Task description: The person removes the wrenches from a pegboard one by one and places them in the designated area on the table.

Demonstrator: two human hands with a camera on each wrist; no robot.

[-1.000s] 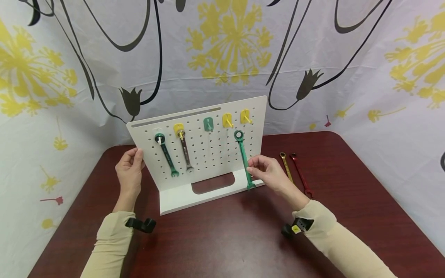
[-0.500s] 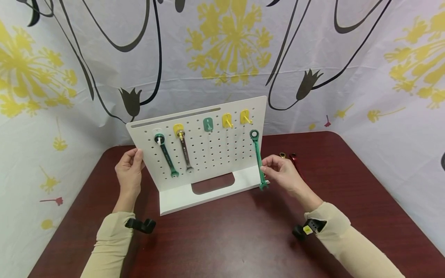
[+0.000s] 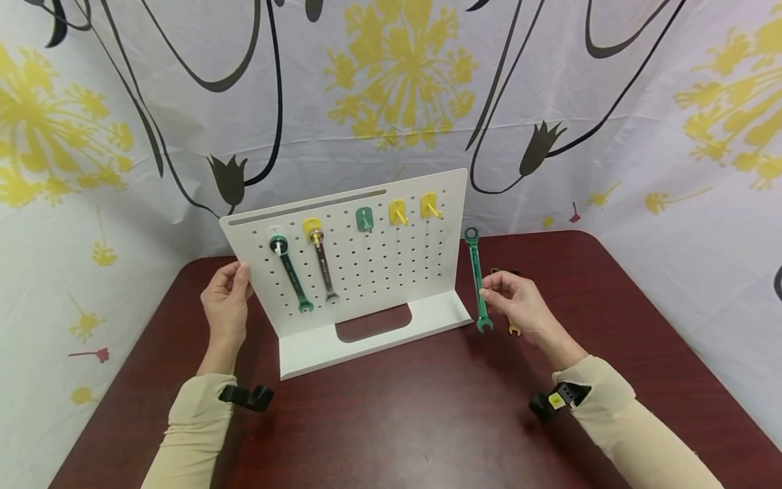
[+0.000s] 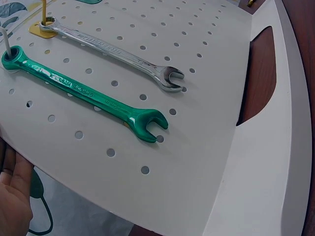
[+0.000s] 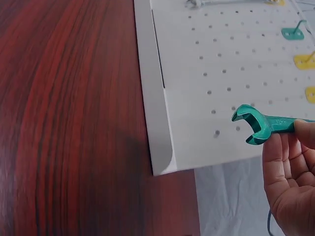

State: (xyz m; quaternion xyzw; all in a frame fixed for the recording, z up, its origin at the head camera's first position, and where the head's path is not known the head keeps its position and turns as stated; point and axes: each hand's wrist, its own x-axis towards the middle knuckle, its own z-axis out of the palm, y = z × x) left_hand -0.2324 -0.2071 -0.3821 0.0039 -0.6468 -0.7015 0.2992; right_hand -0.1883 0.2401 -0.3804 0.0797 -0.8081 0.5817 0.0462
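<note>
My right hand (image 3: 519,305) pinches a green combination wrench (image 3: 477,278) by its shank, ring end up, just off the right edge of the white pegboard (image 3: 379,265). In the right wrist view the wrench's open jaw end points away from the fingers. At the board's left edge, my left hand (image 3: 227,299) grips the panel between thumb and fingers. Another green wrench (image 4: 83,91) hangs on a white hook, and a silver wrench (image 4: 113,51) hangs beside it on a yellow hook (image 4: 43,29).
A green hook (image 3: 364,219) and two yellow hooks, one at the far right (image 3: 430,206), stick out of the board. Behind my right hand lies a gold wrench (image 3: 514,330), mostly hidden. The dark red table (image 3: 391,421) extends in front; a patterned curtain (image 3: 403,156) hangs behind.
My right hand has carried the green wrench to the right, from in front of the board to beyond its edge, covering the wrenches on the table. The left hand stays put.
</note>
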